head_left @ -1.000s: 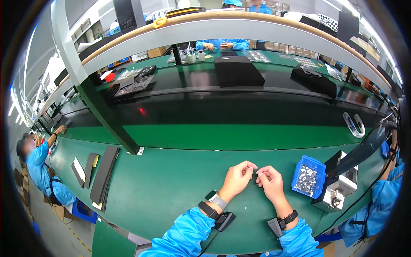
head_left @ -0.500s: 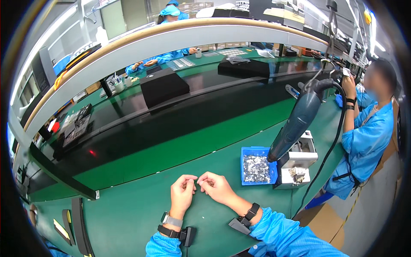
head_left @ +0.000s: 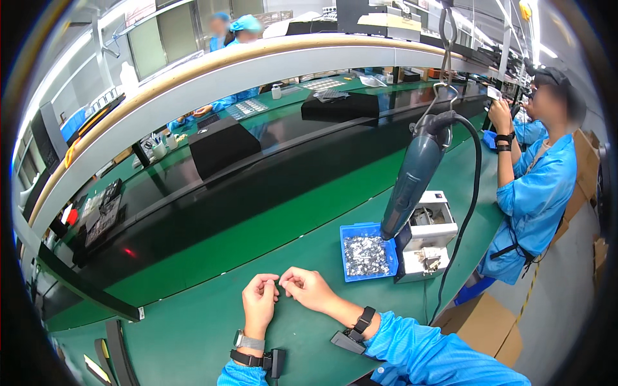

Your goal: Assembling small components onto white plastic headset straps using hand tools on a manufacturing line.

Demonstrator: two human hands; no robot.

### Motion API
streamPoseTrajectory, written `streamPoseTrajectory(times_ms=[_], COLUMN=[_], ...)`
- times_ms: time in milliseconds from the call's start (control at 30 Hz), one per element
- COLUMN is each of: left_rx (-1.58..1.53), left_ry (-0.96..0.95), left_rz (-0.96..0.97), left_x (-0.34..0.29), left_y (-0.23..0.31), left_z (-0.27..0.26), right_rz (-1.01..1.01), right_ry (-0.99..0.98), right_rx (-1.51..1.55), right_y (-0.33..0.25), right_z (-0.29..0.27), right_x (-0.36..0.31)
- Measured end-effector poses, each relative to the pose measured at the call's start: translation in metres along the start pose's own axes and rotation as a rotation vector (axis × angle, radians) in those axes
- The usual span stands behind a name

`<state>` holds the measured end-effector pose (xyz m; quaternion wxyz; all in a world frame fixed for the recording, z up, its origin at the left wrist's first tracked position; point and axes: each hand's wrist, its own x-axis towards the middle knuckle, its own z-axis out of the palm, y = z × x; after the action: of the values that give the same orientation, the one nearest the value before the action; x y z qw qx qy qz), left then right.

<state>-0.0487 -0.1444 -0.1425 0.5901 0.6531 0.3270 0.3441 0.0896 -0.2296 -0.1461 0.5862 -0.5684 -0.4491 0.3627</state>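
The left hand (head_left: 259, 301) and right hand (head_left: 310, 291) curl close together, any grasp impossible to tell, while the blue bin (head_left: 372, 278) of small parts (head_left: 366, 255) lies rightward and slightly beyond, nearer the right hand

Bright ceiling strip lights (head_left: 548, 51) glare above; fisheye edges curve into black.

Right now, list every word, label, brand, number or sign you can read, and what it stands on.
No text is readable.
Driver: any marking is too small to read.
Machine: nothing legible.
Watch: face too small to read.
Blue bin: no legible label.
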Motion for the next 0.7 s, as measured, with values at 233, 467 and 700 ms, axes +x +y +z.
streamPoseTrajectory(times_ms=[233, 467, 700], left_rx=[0.012, 0.006, 0.008], left_ry=[0.001, -0.004, -0.001], left_rz=[-0.017, -0.021, -0.014], left_x=[-0.0004, 0.0011, 0.0003], left_y=[0.0018, 0.0015, 0.0003], left_z=[0.0009, 0.0022, 0.0015], right_rz=[-0.024, -0.022, -0.022], right_ry=[0.033, 0.034, 0.028], right_rx=[-0.023, -0.029, -0.018], right_y=[-0.0029, -0.0017, -0.0001], right_z=[0.0, -0.0016, -0.0008], right_x=[-0.0006, 0.0002, 0.0007])
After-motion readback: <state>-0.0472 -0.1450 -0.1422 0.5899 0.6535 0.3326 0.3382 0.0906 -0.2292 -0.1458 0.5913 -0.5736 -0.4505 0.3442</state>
